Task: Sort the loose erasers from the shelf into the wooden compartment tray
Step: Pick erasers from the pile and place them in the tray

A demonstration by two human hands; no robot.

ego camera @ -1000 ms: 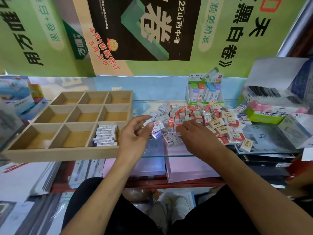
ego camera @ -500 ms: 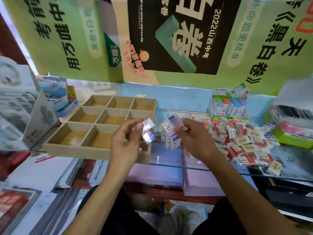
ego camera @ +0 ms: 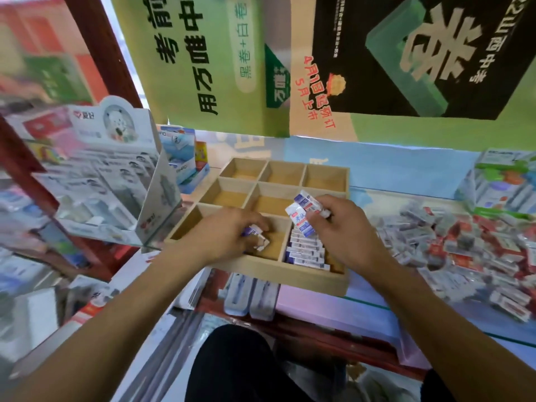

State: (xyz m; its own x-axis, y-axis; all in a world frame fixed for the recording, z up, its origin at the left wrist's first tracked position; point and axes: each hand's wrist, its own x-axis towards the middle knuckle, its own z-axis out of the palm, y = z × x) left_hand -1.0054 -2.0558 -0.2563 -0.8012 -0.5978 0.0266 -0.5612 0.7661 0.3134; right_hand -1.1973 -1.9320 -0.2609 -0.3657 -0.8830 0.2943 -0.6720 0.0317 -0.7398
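Note:
A wooden compartment tray (ego camera: 324,281) sits on the glass shelf in front of me. Its near right compartment holds a row of blue-and-white erasers (ego camera: 304,250). My right hand (ego camera: 345,230) hovers over that compartment and grips several blue-and-white erasers (ego camera: 303,216), fanned upward. Over the near middle compartment, my left hand (ego camera: 229,233) holds a few small erasers (ego camera: 258,237) in its curled fingers. A big pile of loose erasers (ego camera: 470,245), red, tan and blue, lies on the shelf to the right.
A white display box (ego camera: 116,181) of packaged goods stands left of the tray. A small box of coloured items (ego camera: 504,184) is at the back right. Green posters hang behind. Flat packs (ego camera: 249,294) lie on the lower level under the tray's front edge.
Both hands moved left from the loose pile to above the tray, each carrying erasers. My view swung left, so the tray is now central.

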